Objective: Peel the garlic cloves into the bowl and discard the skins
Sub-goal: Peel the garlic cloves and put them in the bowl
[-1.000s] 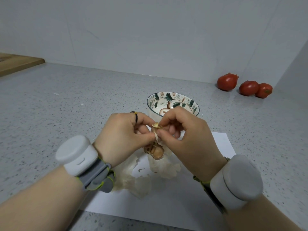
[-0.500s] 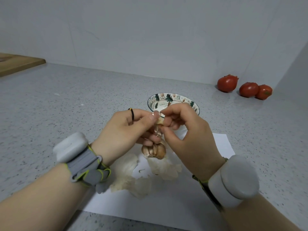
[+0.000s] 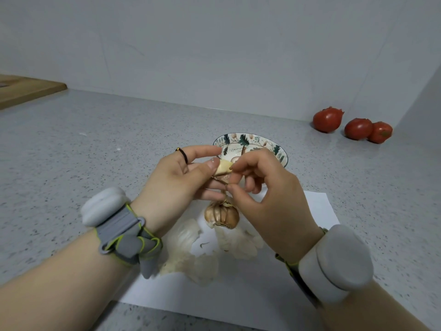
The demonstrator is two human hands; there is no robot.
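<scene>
Hands meet just in front of the bowl (image 3: 253, 139), a small dish painted with green leaves on its inside. The left hand (image 3: 176, 180) pinches a pale, peeled-looking clove (image 3: 223, 167) between thumb and index finger and holds it in the air at the bowl's near rim. The right hand (image 3: 269, 199) comes in from the bowl's near right with its fingers curled. Its index tip touches the clove's free end, and lower down the thumb and another fingertip pinch a thin brown strip (image 3: 222, 182) of skin that runs from under the clove.

Nearer than the bowl and under both hands is the bulb (image 3: 222, 216), brown and streaked, stem end up. Whether it rests on the paper or hangs by the strip I cannot tell. Skins (image 3: 188, 235) lie loose in pale papery heaps nearer still, on a white paper (image 3: 317, 206) that spreads from the bowl's foot toward the person.

A dark ring (image 3: 183, 155) circles the left index finger. Each wrist carries a grey-white band (image 3: 105, 206).

Three tomatoes (image 3: 358, 128) sit well to the right of the bowl and farther back, at the wall. Two touch each other and the third stands apart to their left. A wooden board (image 3: 28, 90) lies far to the left of the bowl and behind it, on the same speckled grey counter (image 3: 95, 144).
</scene>
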